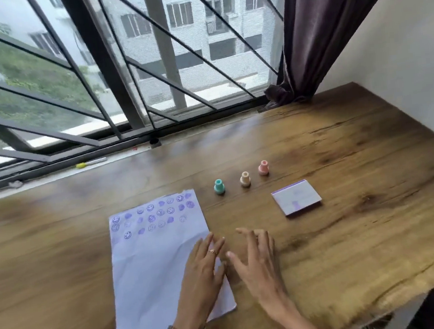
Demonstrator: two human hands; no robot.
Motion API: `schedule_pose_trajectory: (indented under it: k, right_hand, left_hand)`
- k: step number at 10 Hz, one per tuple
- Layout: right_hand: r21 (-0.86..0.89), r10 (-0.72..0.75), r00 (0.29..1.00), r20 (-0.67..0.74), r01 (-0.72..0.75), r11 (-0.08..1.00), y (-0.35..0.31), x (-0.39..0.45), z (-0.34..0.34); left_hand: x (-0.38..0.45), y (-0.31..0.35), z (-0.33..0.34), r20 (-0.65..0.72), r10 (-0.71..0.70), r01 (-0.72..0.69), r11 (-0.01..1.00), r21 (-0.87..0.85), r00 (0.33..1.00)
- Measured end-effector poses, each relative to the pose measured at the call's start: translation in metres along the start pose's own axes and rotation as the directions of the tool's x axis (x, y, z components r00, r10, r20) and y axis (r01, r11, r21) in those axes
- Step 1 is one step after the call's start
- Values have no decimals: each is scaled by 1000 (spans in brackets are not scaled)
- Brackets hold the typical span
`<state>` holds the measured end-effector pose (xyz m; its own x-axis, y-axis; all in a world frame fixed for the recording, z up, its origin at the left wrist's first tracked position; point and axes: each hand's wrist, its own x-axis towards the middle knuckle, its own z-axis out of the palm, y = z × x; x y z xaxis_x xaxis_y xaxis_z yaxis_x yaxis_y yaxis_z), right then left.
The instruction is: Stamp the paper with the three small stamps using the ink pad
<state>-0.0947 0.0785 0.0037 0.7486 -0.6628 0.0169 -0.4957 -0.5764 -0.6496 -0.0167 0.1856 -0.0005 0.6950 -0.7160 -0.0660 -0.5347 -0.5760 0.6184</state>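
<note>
Both hands are lying open and empty on the counter (353,230): left hand (204,268) resting flat on the paper (151,266), right hand (253,257) just beside its edge. Beyond, teal stamp (218,186), cream stamp (245,179), pink stamp (263,168) are standing upright, with the ink pad (297,200) lying closed nearby.

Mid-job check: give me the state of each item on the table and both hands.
paper: flat, top rows already stamped
ink pad: lid shut
teal stamp: upright, untouched
cream stamp: upright, untouched
pink stamp: upright, untouched
left hand: open, resting on paper
right hand: open, empty
</note>
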Motion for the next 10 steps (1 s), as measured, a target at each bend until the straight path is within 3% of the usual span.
schedule_pose_trajectory:
  k: [1,2,3,8,9,10]
  right_hand:
    - [-78,-108,986,131,119,990,-13,-14,19]
    - [-199,-124,967,221,170,965,-17,-17,29]
    - [-274,-85,960,268,160,948,-14,-14,29]
    - [-288,-25,975,222,90,953,-19,-22,12]
    - [-270,-109,982,155,148,951,-30,-17,9]
    - [-223,-301,947,116,320,921,-60,3,-1]
  left_hand:
    - [-31,-27,-17,-78,-140,140,990,-6,987]
    - [-52,-51,-31,-140,-262,269,962,39,955]
    - [-63,-67,-33,-70,-325,331,938,101,943]
    - [-61,-66,-27,-16,-207,208,974,92,978]
    - [-53,-58,-39,-90,-134,145,981,132,987]
    - [-30,-37,-69,-230,23,38,966,255,973]
